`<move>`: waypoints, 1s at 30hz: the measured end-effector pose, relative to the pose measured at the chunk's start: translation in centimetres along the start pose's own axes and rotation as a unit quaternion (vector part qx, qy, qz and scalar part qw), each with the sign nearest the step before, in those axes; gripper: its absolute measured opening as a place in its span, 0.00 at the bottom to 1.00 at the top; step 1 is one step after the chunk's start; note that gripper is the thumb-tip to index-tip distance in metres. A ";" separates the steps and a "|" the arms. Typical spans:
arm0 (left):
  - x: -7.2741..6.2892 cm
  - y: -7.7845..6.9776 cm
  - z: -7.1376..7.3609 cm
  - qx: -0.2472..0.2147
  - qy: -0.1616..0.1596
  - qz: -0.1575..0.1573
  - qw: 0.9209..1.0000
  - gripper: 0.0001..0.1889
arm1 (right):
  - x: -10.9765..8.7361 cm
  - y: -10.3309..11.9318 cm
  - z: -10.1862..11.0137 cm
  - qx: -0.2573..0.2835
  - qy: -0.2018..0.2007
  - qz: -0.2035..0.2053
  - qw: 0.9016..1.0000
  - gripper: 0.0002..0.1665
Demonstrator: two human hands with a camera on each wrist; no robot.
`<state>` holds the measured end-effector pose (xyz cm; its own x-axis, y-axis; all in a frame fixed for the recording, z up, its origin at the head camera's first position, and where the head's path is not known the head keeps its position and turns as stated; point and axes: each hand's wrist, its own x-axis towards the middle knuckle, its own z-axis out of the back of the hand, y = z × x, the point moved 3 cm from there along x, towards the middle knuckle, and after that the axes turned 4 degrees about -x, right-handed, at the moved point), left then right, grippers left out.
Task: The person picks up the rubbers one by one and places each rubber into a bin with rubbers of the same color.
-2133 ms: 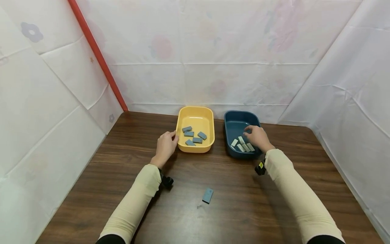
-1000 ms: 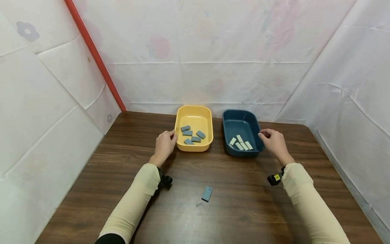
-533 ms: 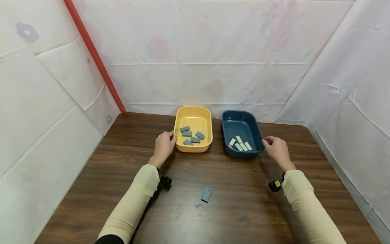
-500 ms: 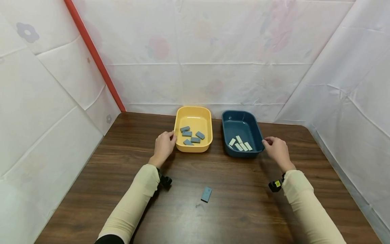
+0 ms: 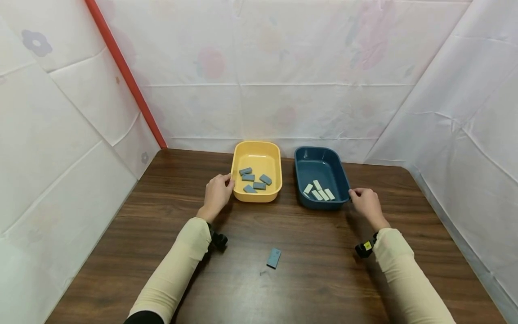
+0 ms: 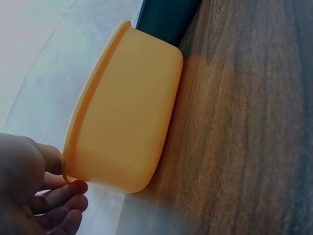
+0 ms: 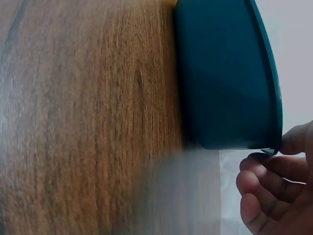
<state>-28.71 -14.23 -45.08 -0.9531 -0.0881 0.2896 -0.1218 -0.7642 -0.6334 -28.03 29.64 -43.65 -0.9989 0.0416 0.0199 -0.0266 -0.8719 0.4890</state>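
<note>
My left hand (image 5: 217, 193) pinches the left rim of a yellow plastic bin (image 5: 261, 160). In the left wrist view, thumb and fingers meet at that rim, below the bin's side wall (image 6: 122, 103). Several small blue-grey rectangular blocks (image 5: 259, 185) lie inside. At the near right of a dark blue bin (image 5: 321, 167), my right hand (image 5: 367, 206) grips the rim; the right wrist view has the thumb above the lip and curled fingers (image 7: 252, 181) under it. This bin holds several pale cream blocks (image 5: 317, 195) at its near end.
One more blue-grey block (image 5: 274, 258) lies on the brown wooden table (image 5: 315, 288), nearer the body, beside a small dark mark. Both bins stand side by side at the far table edge, a narrow gap between them. White patterned sheets (image 5: 307, 67) hang behind and at both sides.
My right hand has left the inside of the dark blue bin, gone right to its rim and slid down toward the near corner. The left hand has stayed at the yellow bin.
</note>
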 end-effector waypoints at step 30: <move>-0.4 -1.2 1.6 -0.027 0.018 -0.010 0.999 0.17 | 0.1 0.0 -0.2 0.020 0.033 -0.024 0.999 0.28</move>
<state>-27.75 -14.27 -43.27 -0.9595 -0.0500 0.2772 -0.1543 -0.7299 -0.6659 -28.10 29.57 -43.81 -0.9970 0.0491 -0.0602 -0.0734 -0.8492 0.5229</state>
